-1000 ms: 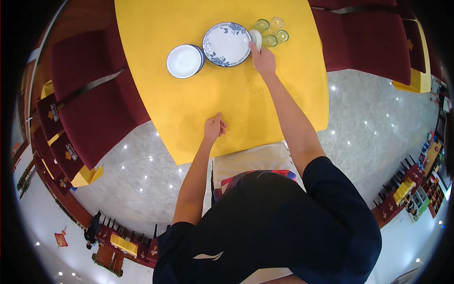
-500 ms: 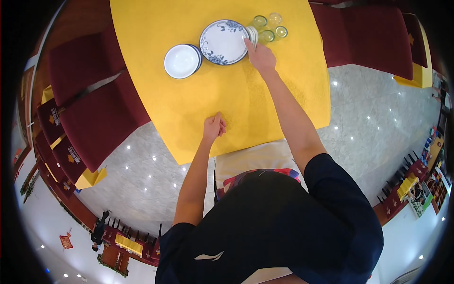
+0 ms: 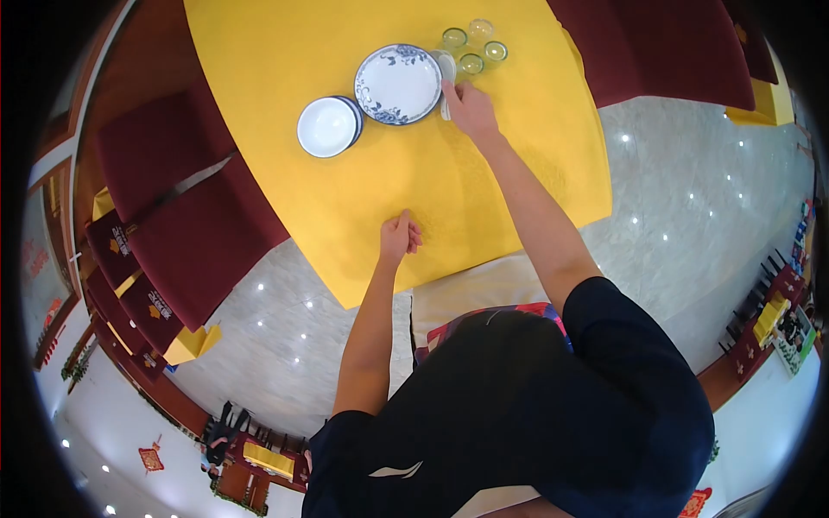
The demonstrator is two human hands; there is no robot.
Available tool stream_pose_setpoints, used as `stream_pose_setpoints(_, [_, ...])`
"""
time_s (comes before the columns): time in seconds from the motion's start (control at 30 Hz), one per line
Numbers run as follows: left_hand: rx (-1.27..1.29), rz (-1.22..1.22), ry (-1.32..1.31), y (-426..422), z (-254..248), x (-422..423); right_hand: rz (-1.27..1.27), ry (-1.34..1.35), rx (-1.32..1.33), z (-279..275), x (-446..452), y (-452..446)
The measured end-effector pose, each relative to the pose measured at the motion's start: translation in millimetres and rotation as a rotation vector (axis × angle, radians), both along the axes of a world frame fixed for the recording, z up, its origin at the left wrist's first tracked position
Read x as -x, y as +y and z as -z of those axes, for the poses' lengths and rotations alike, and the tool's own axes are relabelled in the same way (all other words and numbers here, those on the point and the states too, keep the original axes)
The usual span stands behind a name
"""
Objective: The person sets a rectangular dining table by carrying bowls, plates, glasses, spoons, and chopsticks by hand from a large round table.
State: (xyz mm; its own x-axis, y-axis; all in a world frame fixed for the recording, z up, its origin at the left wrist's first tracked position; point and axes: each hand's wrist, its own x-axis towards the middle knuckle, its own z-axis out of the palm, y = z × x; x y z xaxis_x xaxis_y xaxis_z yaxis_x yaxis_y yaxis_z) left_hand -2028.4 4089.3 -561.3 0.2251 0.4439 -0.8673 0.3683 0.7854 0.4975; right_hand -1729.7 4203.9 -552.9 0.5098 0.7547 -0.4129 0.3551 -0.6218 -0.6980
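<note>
My right hand (image 3: 473, 110) reaches across the yellow tablecloth, its thumb and fingers closed on the near edge of small white dishes (image 3: 446, 69). How many dishes it grips I cannot make out. Directly left of them is a stack of blue-flowered white plates (image 3: 399, 85). Farther left sit white bowls (image 3: 326, 127) with dark blue outsides, stacked together. Several clear drinking glasses (image 3: 471, 63) stand just beyond my right hand. Over the near part of the table, my left hand (image 3: 401, 236) is loosely curled with the thumb on top and nothing visible in it.
The yellow-covered table (image 3: 345, 198) ends just in front of my body. Dark red chairs (image 3: 190, 224) line its left side, and more dark red seats (image 3: 656, 52) stand on the right. Shiny grey floor tiles (image 3: 673, 181) show around the table. Other tables and people appear far behind.
My right hand has drawn slightly nearer, and the white dishes at its fingertips now look tilted and lower beside the plates. The whole view has shifted a little; my left hand stays curled.
</note>
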Motion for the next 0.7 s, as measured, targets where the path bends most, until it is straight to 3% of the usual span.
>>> stream_pose_setpoints(0.07, [-0.006, 0.018, -0.009, -0.7, 1.5, 0.5, 0.033, 0.003, -0.125, 0.4, 4.2, -16.2])
stream_pose_setpoints(0.27, [-0.060, 0.054, -0.044, 0.7, -0.6, -0.9, -0.088, -0.112, -0.075, -41.8, 12.7, -159.2])
stream_pose_setpoints(0.43, [-0.105, 0.042, -0.052, -0.1, 2.1, -0.5, 0.122, -0.158, 0.041, -50.3, 33.8, -361.8])
stream_pose_setpoints(0.5, [-0.149, 0.078, -0.046, 0.7, 3.7, -2.4, 0.242, -0.162, 0.215, -46.5, 56.5, -460.8])
stream_pose_setpoints(0.57, [-0.198, 0.099, -0.043, -3.5, 3.0, -4.8, 0.360, -0.292, 0.332, -10.6, 98.8, -584.0])
stream_pose_setpoints(0.6, [-0.209, 0.099, -0.018, -7.3, 3.5, -4.6, 0.415, -0.187, 0.542, -3.9, 121.9, -636.5])
stream_pose_setpoints(0.63, [-0.219, 0.103, 0.008, -10.8, 3.5, -3.6, 0.489, -0.014, 0.614, 41.5, 149.0, -722.6])
stream_pose_setpoints(0.7, [-0.257, 0.122, 0.001, -19.1, 7.8, 2.5, 0.937, 0.455, 0.650, -1.9, 211.8, -764.4])
